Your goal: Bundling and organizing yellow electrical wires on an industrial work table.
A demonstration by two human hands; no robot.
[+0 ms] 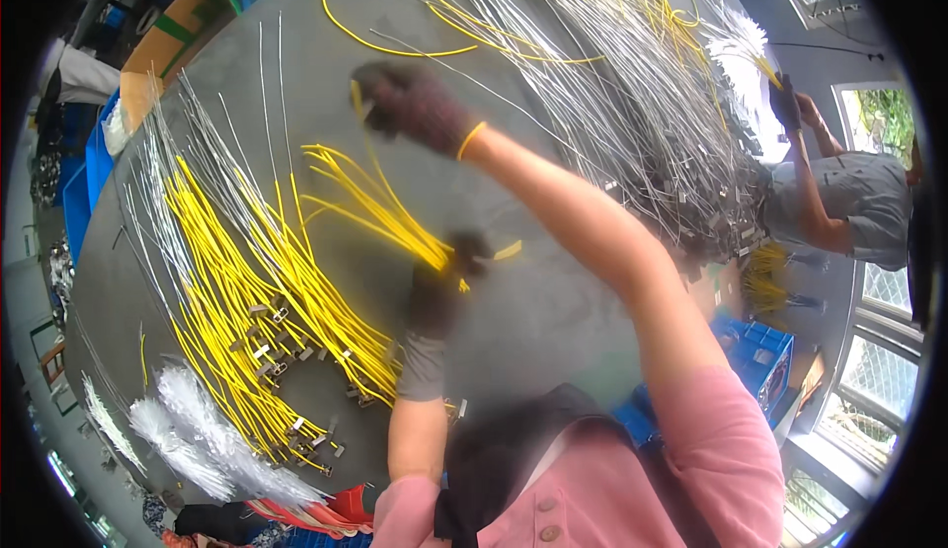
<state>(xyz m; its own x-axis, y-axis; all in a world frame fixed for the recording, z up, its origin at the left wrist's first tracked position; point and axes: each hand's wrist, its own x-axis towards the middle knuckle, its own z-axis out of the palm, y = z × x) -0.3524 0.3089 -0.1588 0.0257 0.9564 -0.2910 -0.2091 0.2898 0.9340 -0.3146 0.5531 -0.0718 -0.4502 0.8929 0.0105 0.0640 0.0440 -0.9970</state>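
My left hand [444,276], in a dark glove with a grey cuff above the wrist, is closed round a small bundle of thin yellow tubes [385,224]. Their free ends fan out to the upper left, and short ends stick out past my fingers. Farther off, my right hand [413,109], in a dark reddish glove, pinches one yellow tube that runs back into the bundle; motion blurs its fingers. Left of the hands lie yellow-sleeved wires [232,281] with bare silvery ends and small metal fittings at the near end. A loose yellow tube [395,49] curves beyond my right hand.
A large pile of silvery wires [602,104] covers the table's far right. White bristly bundles [202,430] lie at the near left. A co-worker's gloved hand [785,104] holds a white-ended bundle at right. A blue crate [755,351] and a cardboard box [178,30] flank the table.
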